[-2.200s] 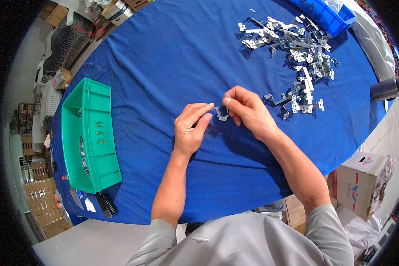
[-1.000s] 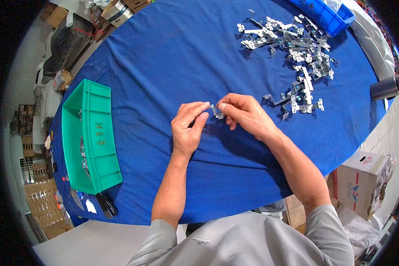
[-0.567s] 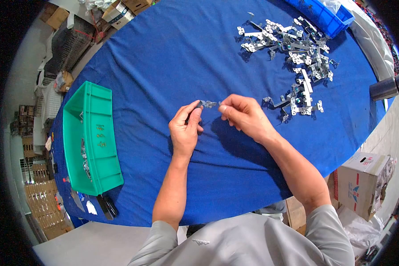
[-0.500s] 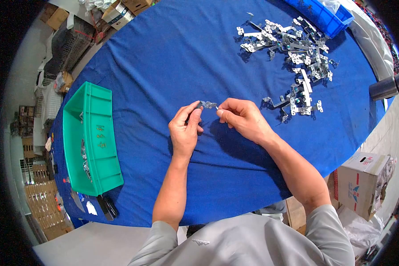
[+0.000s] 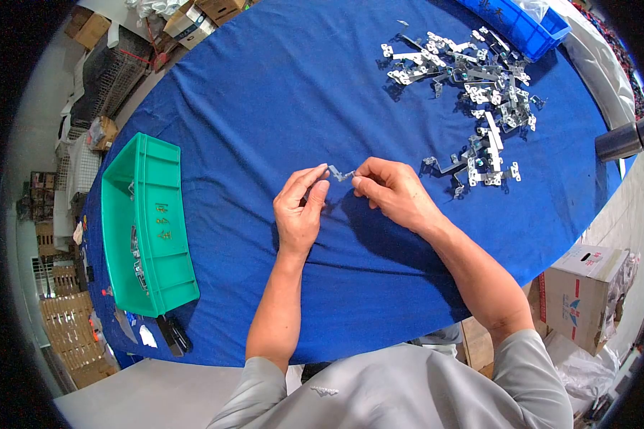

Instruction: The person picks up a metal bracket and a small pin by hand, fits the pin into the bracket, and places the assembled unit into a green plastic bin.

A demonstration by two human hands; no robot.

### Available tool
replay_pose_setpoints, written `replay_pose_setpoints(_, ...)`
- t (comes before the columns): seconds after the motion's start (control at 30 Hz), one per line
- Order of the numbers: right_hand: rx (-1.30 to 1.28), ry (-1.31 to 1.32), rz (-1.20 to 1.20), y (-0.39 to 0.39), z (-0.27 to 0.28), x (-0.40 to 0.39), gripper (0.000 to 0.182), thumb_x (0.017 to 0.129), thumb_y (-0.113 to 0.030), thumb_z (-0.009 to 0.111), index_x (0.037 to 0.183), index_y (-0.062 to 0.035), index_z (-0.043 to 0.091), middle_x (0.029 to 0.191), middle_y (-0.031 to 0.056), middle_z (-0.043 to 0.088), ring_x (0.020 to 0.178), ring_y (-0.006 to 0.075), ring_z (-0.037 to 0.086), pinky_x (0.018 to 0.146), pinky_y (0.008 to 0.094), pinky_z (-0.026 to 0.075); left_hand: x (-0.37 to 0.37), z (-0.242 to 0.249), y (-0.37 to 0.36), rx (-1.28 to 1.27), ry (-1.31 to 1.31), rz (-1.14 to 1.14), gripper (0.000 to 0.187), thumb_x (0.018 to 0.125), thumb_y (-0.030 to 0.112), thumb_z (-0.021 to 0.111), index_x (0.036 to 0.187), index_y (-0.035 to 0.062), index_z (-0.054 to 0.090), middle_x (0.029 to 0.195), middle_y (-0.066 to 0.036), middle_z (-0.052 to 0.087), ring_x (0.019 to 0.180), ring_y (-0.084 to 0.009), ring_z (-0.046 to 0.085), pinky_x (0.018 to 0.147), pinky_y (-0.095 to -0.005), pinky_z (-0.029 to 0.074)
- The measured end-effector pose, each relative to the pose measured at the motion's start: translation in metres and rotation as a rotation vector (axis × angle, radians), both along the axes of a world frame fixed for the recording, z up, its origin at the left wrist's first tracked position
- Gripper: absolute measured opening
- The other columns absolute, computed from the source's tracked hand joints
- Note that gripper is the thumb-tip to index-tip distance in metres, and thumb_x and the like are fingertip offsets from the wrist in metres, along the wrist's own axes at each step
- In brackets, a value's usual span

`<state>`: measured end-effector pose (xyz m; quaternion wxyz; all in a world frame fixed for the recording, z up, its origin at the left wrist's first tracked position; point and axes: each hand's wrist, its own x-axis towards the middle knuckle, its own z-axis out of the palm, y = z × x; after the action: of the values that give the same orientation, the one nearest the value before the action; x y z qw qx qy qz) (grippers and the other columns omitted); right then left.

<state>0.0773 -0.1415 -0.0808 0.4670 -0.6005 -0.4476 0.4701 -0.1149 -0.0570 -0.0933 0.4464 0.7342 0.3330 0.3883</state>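
A small metal bracket [image 5: 341,174], shiny and bent, is held over the blue cloth between my two hands. My right hand [image 5: 395,189] pinches its right end between thumb and forefinger. At the bracket's left end is my left hand [image 5: 298,214], its fingertips close to or lightly touching the metal. A gap shows between the left thumb and forefinger, so that hand looks open. The other left fingers are partly hidden behind the thumb. To the right lies a loose pile of similar metal brackets [image 5: 491,136].
A green bin [image 5: 168,225] with a few metal parts inside stands at the left. At the back right is a blue bin [image 5: 547,36]. A steel flask [image 5: 626,140] lies at the right edge. A black object [image 5: 173,334] rests by the green bin.
The bracket has turned between my hands and now shows a different, more angled side. My left thumb and forefinger have parted from their pinch on it. My right hand has barely moved.
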Motion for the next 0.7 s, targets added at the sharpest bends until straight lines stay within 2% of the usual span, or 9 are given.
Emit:
replay_pose_setpoints(0.07, 0.028, 0.008, -0.026, -0.0002, 0.0003, -0.0019, 0.022, 0.099, -0.020, 0.063, 0.101, 0.0011, 0.069, 0.076, 0.0057, 0.069, 0.062, 0.0118, 0.062, 0.058, 0.0306, 0.051, 0.0000, -0.0014, 0.0035, 0.165, 0.013, -0.021, 0.023, 0.097, 0.007, 0.071, 0.118, 0.0003, 0.075, 0.112, -0.011, 0.073, 0.095, -0.0149, 0.068, 0.081, -0.0260, 0.054)
replay_pose_setpoints(0.17, -0.003, 0.115, -0.034, -0.0001, -0.0020, -0.0016, 0.022, 0.101, -0.019, 0.062, 0.107, 0.0005, 0.069, 0.079, 0.0049, 0.068, 0.064, 0.0109, 0.062, 0.058, 0.0286, 0.053, -0.0011, -0.0002, 0.0032, 0.177, 0.019, -0.014, 0.021, 0.095, 0.006, 0.073, 0.115, 0.0007, 0.077, 0.113, -0.011, 0.073, 0.104, -0.0186, 0.068, 0.091, -0.0289, 0.052)
replay_pose_setpoints(0.27, 0.038, 0.288, -0.072, 0.0029, -0.0053, -0.0001, 0.023, 0.101, -0.019, 0.061, 0.110, 0.0004, 0.069, 0.082, 0.0038, 0.067, 0.068, 0.0098, 0.062, 0.059, 0.0269, 0.053, 0.0032, 0.0035, 0.0012, 0.214, 0.011, 0.003, 0.021, 0.089, 0.002, 0.075, 0.110, 0.0021, 0.078, 0.107, -0.011, 0.075, 0.098, -0.0226, 0.068, 0.088, -0.0322, 0.053)
replay_pose_setpoints(0.47, -0.031, 0.230, 0.064, 0.0019, -0.0052, 0.0065, 0.022, 0.102, -0.020, 0.063, 0.108, -0.0003, 0.069, 0.082, 0.0014, 0.065, 0.069, 0.0095, 0.061, 0.058, 0.0265, 0.052, 0.0032, 0.0029, 0.0011, 0.237, 0.019, -0.080, 0.020, 0.088, 0.001, 0.075, 0.108, 0.0014, 0.078, 0.105, -0.012, 0.075, 0.097, -0.0238, 0.070, 0.086, -0.0323, 0.054)
replay_pose_setpoints(0.57, 0.008, 0.174, -0.038, 0.0004, 0.0020, 0.0033, 0.021, 0.103, -0.022, 0.064, 0.105, -0.0018, 0.068, 0.082, 0.0000, 0.065, 0.067, 0.0075, 0.059, 0.054, 0.0246, 0.049, 0.0027, 0.0017, 0.0009, 0.236, 0.037, -0.113, 0.020, 0.089, 0.002, 0.074, 0.109, 0.0003, 0.078, 0.106, -0.014, 0.075, 0.093, -0.0249, 0.071, 0.085, -0.0328, 0.055)
replay_pose_setpoints(0.7, 0.051, 0.437, -0.200, 0.0031, -0.0006, 0.0022, 0.018, 0.104, -0.023, 0.064, 0.101, -0.0050, 0.065, 0.081, -0.0021, 0.063, 0.065, 0.0035, 0.055, 0.051, 0.0207, 0.043, 0.0025, 0.0005, -0.0017, 0.039, 0.061, -0.023, 0.021, 0.097, 0.008, 0.070, 0.115, -0.0009, 0.075, 0.103, -0.011, 0.074, 0.081, -0.0150, 0.067, 0.069, -0.0267, 0.055)
